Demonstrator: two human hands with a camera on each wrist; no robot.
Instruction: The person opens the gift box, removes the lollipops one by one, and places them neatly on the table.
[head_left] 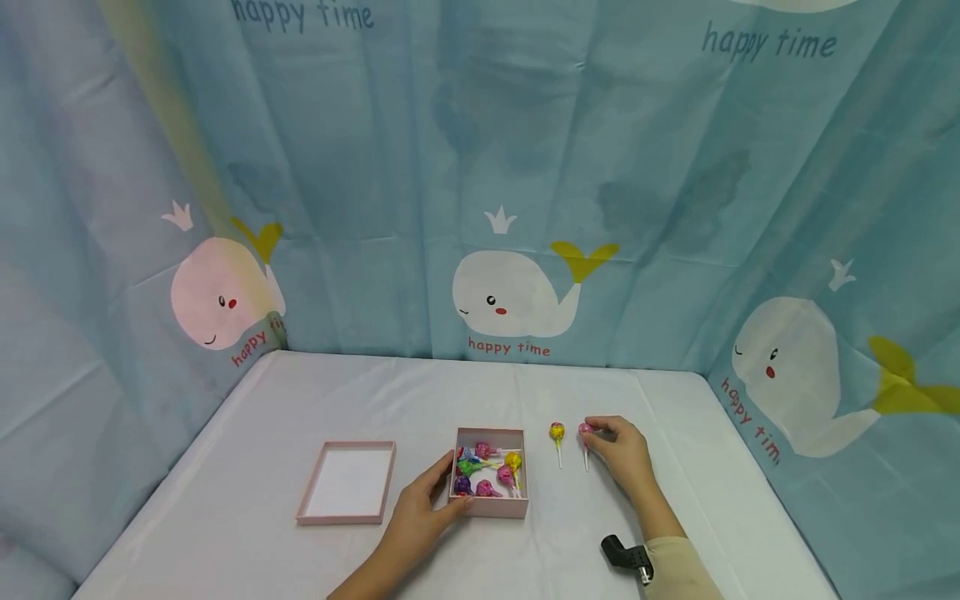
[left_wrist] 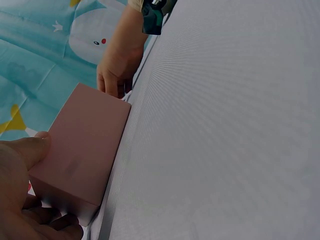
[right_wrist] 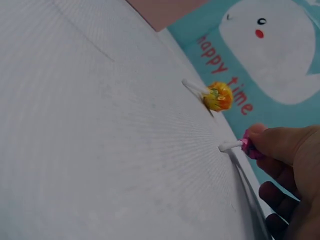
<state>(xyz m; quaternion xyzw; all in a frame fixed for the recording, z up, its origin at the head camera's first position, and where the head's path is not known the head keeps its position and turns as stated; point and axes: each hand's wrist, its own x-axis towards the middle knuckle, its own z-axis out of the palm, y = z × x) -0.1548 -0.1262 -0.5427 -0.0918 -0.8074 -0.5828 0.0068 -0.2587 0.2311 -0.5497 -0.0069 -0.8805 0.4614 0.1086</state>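
Observation:
A pink box [head_left: 489,508] full of several wrapped lollipops stands on the white table. My left hand [head_left: 422,510] grips its left side, the thumb at the front corner; the left wrist view shows the left hand [left_wrist: 25,185] around one end of the box [left_wrist: 85,145]. To the right of the box, my right hand [head_left: 621,454] pinches the head of a pink lollipop [head_left: 586,429] between thumb and finger. Its white stick points toward the table's front. Between box and right hand lies a yellow lollipop [head_left: 557,432], seen also in the right wrist view as a yellow lollipop [right_wrist: 218,97].
The shallow pink box lid [head_left: 347,520] lies inside up, left of the box. A blue curtain [head_left: 360,283] printed with whales hangs behind and beside the white table [head_left: 225,500]. A black device [head_left: 626,557] is worn at the right wrist.

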